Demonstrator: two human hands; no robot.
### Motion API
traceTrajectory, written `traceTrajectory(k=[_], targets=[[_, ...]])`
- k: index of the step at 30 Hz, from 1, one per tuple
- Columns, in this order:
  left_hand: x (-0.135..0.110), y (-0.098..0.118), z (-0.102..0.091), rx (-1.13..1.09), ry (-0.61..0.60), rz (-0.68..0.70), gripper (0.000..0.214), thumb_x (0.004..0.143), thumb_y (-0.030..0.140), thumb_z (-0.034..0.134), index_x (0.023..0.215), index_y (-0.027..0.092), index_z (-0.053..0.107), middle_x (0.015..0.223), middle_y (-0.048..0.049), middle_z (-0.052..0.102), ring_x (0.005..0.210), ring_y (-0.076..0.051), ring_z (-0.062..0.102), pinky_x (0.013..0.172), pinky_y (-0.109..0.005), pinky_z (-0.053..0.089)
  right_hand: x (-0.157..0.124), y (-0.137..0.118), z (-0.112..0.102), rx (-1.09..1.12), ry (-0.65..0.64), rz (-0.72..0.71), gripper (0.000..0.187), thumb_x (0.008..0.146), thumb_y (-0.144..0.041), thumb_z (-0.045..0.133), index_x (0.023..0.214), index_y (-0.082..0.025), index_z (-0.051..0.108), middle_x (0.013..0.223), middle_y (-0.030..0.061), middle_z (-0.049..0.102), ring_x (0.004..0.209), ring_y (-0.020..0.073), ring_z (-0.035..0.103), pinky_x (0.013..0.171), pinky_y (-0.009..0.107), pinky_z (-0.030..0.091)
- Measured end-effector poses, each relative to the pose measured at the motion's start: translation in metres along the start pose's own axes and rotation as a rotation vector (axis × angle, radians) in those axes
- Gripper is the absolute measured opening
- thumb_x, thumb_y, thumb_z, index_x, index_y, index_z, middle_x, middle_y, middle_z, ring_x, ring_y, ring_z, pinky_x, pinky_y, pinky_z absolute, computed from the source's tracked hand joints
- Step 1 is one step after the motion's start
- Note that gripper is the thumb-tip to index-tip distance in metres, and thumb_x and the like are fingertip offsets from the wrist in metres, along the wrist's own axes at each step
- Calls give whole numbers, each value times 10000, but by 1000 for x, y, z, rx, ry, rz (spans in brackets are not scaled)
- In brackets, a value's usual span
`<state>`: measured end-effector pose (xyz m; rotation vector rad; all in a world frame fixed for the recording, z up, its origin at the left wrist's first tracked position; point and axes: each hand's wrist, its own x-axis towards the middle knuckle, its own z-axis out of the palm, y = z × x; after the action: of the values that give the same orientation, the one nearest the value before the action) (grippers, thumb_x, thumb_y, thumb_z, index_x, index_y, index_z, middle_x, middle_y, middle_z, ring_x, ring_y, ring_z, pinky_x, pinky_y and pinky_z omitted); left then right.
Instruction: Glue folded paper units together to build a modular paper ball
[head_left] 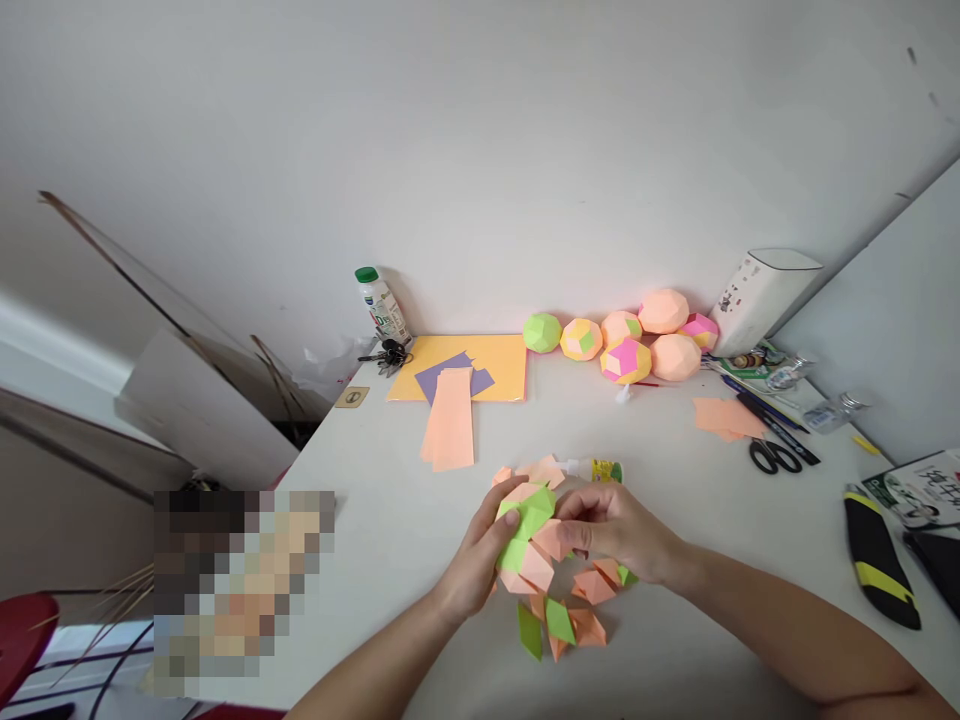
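**A:** Quick one: where is the half-built green and peach folded-paper ball (529, 535) in relation to the hands?

**B:** It's held right between them, just above the white counter (712, 640) and pretty much dead centre. The left hand (471, 572) is curled around its left side, with the thumb laid on a green facet. The right hand (616, 530) is closed in from the right, fingertips pinched on a peach flap. So both hands are narrow and gripping paper, and neither can really be called the nearer one.

**A:** Any long axis worth noting?

**B:** Not much of one. A lumpy rounded shape is seen, maybe a touch taller than wide. The facets are flat, the creases sharp and the paper matte.

**A:** And what's lying around it?

**B:** Loose peach and green folded paper units (570, 615) are scattered on the counter just below the hands, mostly under the right wrist. A small glue stick with a yellow-green label (604, 470) is lying just behind the right hand, its length running left to right. A row of finished faceted paper balls (637, 345) is parked by the wall, and black-handled scissors (776, 457) are well off to the right.
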<state>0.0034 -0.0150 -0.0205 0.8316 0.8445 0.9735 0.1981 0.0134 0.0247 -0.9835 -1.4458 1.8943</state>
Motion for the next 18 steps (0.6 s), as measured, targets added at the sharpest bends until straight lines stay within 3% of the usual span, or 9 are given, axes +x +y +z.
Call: traceTrajectory(k=[3, 6, 13, 18], targets=[[-3, 1, -1, 64, -6, 21, 538, 866, 442, 502, 1358, 280, 359, 1241, -89, 566, 1032, -254, 570, 893, -397, 430, 1, 3, -1, -28, -21, 7, 268, 737, -375, 726, 668, -134, 634, 686, 2, 552, 603, 103, 487, 544, 243, 367], [-6, 3, -1, 149, -30, 66, 521, 864, 437, 506, 1345, 281, 378, 1291, -86, 525, 1067, -255, 547, 915, -389, 423, 1, 6, -2, -77, -10, 3, 294, 737, -387, 725, 651, -130, 609, 659, -8, 525, 591, 93, 452, 532, 234, 335], [-5, 4, -1, 263, -62, 76, 495, 849, 478, 507, 1278, 241, 437, 1048, -72, 594, 935, -243, 565, 828, -374, 454, 1, 7, -1, -87, -35, 18, 314, 740, -386, 718, 635, -128, 572, 610, -25, 484, 546, 77, 397, 495, 224, 284], [-6, 7, 0, 322, -49, 101, 489, 841, 482, 517, 1263, 243, 456, 1079, -71, 587, 948, -238, 554, 832, -356, 451, -1, 6, 1, -76, -32, 23, 306, 736, -375, 720, 626, -130, 573, 600, -29, 484, 541, 76, 398, 492, 220, 289]])
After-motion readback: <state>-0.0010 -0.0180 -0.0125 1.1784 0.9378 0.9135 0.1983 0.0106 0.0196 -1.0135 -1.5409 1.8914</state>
